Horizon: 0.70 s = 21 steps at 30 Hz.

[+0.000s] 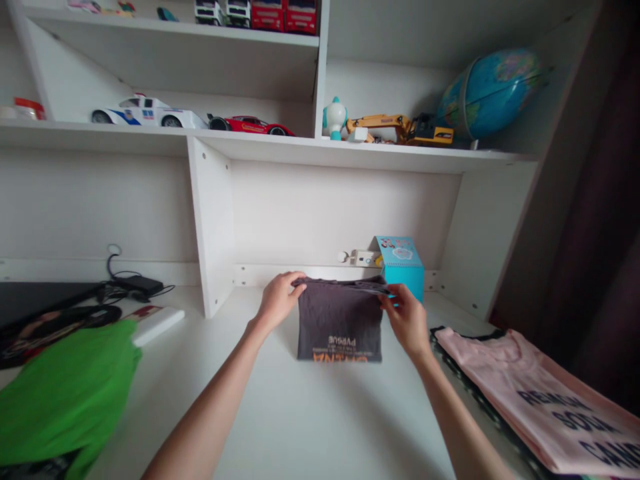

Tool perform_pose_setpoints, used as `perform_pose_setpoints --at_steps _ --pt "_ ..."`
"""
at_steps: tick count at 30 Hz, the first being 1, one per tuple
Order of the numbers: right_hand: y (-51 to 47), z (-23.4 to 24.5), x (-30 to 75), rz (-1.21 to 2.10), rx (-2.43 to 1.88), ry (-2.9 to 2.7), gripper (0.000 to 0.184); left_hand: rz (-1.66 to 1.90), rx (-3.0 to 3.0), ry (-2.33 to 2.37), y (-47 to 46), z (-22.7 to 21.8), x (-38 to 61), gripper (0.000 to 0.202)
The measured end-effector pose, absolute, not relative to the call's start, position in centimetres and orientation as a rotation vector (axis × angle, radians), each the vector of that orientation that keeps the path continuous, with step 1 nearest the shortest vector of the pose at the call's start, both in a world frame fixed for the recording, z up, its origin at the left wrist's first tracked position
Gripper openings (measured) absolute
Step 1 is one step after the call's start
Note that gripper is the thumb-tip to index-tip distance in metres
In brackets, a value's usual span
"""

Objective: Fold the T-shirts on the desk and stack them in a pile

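A folded dark grey T-shirt with orange and white lettering lies on the white desk near the back. My left hand grips its upper left corner with closed fingers. My right hand pinches the upper right edge. Both arms reach forward from the bottom of the view.
A teal box stands right behind the shirt. A pink printed shirt lies at the right, a green garment at the left, with a black adapter and cable. Shelves above hold toy cars, an excavator and a globe.
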State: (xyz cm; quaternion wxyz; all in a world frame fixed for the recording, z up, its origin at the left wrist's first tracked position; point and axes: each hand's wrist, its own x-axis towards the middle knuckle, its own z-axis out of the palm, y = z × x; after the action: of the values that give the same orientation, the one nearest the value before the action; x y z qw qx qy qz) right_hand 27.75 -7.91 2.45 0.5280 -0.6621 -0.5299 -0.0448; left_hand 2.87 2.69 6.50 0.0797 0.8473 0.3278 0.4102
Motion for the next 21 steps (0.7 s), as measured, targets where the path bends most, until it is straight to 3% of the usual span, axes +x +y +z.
perform_pose_setpoints --at_steps 2,4,9,12,21 --pt "-10.8 4.9 26.9 -0.24 -1.445 -1.278 0.027 1.378 2.519 0.865 0.9 9.0 2.2 0.023" --pt "-14.0 6.4 25.4 -0.296 -1.387 -1.42 0.02 1.254 2.539 0.8 0.2 10.0 1.2 0.027" --pt "-18.5 6.0 22.8 0.218 -1.47 -2.005 0.018 0.387 2.562 1.104 2.4 8.2 -1.3 0.073" --pt "-17.0 4.1 24.0 0.274 -1.537 -1.932 0.025 0.172 2.577 1.209 3.3 7.2 -1.5 0.069" --pt "-13.9 -4.2 26.3 0.144 -1.832 -2.129 0.041 0.108 2.619 1.061 2.1 7.6 -0.5 0.061"
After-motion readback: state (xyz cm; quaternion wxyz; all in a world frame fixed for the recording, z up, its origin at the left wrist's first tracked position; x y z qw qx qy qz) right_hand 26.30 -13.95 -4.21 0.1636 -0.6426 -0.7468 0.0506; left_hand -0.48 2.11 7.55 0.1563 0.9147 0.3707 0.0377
